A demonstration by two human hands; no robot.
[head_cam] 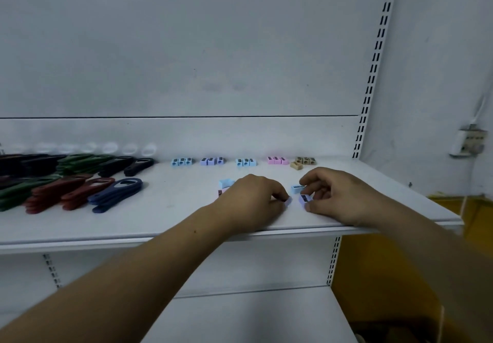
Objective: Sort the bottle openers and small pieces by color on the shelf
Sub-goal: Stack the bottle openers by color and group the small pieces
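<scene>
On the shelf [160, 209], the left hand [256, 198] pinches one lilac sharpener [288, 201] and the right hand [338, 193] pinches a second lilac sharpener [304, 198], the two pieces almost meeting near the front edge. The lilac row [212, 160] stands along the back wall, farther in and to the left of both hands, so the left hand is probably nearer. A light-blue sharpener [297, 188] lies loose just behind the right fingertips.

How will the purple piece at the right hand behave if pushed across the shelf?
Probably slides, not rolls: the purple piece looks blocky with flat faces. Likely light and stiff: the right hand pinches it with fingers alone. The shelf looks smooth, so it may skid.
</scene>
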